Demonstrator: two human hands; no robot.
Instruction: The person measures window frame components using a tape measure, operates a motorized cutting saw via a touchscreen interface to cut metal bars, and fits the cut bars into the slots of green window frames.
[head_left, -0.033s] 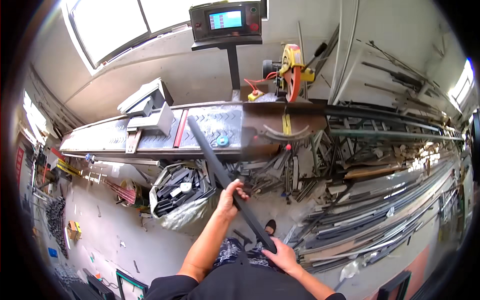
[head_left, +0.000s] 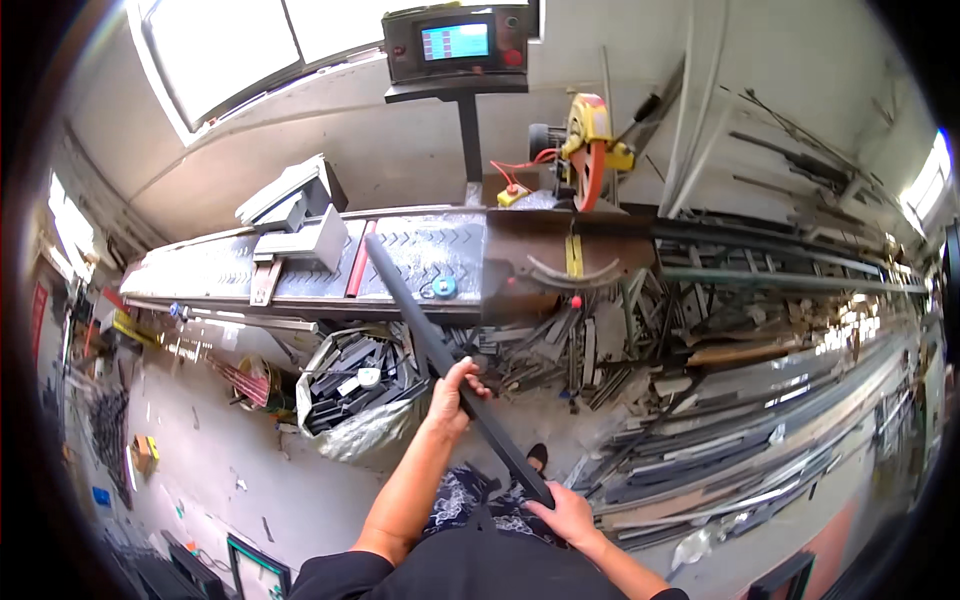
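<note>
The left hand (head_left: 450,400) has its fingers bent around a long dark bar (head_left: 495,435), near the middle of its length. The right hand (head_left: 568,518) holds the same bar by the lower end; its thumb shows on the bar, but its other fingers are mostly hidden. So the bar lies slanting between both hands, and from the left fingers it goes up and to the left. Its far end appears over the tabletop (head_left: 455,240), beside a red strip (head_left: 361,262); whether it touches there, I cannot tell.

Above the left fingers, to the right of the bar, there is a blue round object (head_left: 443,287) on the tabletop. To the left of these fingers stands a pale sack (head_left: 362,425), filled with short dark pieces (head_left: 350,385). Farther above and to the right of the fingers is a yellow machine with an orange disc (head_left: 592,175). To the right of the right fingers, many long strips (head_left: 700,455) lie in a pile. Just above the right fingers, a dark shoe (head_left: 538,457) is seen.
</note>
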